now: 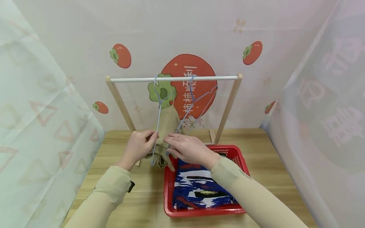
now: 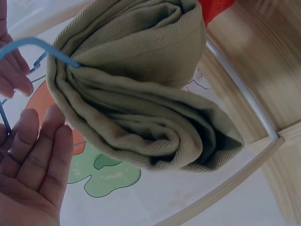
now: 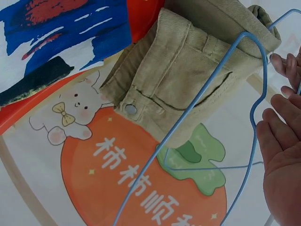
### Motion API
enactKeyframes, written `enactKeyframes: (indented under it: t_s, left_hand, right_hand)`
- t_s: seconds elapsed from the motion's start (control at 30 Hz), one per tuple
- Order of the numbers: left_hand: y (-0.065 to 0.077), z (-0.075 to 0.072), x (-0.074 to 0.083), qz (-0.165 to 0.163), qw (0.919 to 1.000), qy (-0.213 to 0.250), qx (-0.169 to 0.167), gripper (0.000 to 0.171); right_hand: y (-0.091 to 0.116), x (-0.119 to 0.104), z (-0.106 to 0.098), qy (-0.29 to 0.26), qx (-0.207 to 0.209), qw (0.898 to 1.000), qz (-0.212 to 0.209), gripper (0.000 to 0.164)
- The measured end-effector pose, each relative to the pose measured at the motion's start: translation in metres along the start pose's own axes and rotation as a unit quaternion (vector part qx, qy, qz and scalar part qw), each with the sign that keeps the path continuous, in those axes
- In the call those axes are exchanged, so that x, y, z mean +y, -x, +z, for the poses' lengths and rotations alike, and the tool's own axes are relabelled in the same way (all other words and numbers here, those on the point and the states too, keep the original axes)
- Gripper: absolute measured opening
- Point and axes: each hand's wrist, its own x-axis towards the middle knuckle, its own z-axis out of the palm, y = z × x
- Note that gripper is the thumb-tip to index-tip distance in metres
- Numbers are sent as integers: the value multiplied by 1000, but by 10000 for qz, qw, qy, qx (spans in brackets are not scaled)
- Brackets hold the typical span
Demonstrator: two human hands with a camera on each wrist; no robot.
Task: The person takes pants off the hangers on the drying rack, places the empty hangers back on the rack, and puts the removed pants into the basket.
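Khaki trousers (image 1: pixel 166 125), folded over a blue wire hanger (image 1: pixel 158 120), hang at the left of the rack. My left hand (image 1: pixel 140 145) pinches this hanger's wire at its near end with thumb and fingers. Beside it a second blue hanger (image 1: pixel 193 100), bare, hooks on the same rail. My right hand (image 1: pixel 189 150) is at that hanger's lower end, fingers stretched out and thumb apart. In the right wrist view, the right fingertips (image 3: pixel 263 123) lie right at the wire's bend. A metal button (image 3: pixel 130 109) and a pocket show on the trousers.
The wooden rack with its white rail (image 1: pixel 128 80) stands at the back of the wooden table (image 1: pixel 137 193). Below my right forearm sits a red plastic basket (image 1: pixel 168 190) holding a blue, white and red patterned cloth (image 1: pixel 199 186). Printed sheets hang behind and at both sides.
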Motion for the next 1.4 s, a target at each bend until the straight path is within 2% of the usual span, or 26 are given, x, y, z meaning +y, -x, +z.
enactKeyframes:
  t_s: [0.37,0.8,1.07,1.17,1.27,1.4]
  left_hand:
    - [-11,-7,3,-213,9989,-54,-422,24]
    - [-19,-7,8,-308,9967,-60,-743,27]
    - [-19,-2,10,-393,9945,5,-976,27]
    - [-19,-1,11,-432,9938,14,-1026,28]
    - [-20,0,12,-438,9935,57,-1053,28]
    - [-21,1,13,-434,9921,109,-1173,32]
  right_hand:
    - [-10,-2,2,-157,-354,9991,168,40]
    - [-12,-6,4,-216,-530,9973,452,42]
    - [-13,-10,9,-630,-710,9934,639,26]
    - [-12,-12,11,-707,-670,9928,699,27]
    - [-14,-15,11,-729,-638,9918,839,32]
    - [-17,-20,10,-738,-733,9864,1273,36]
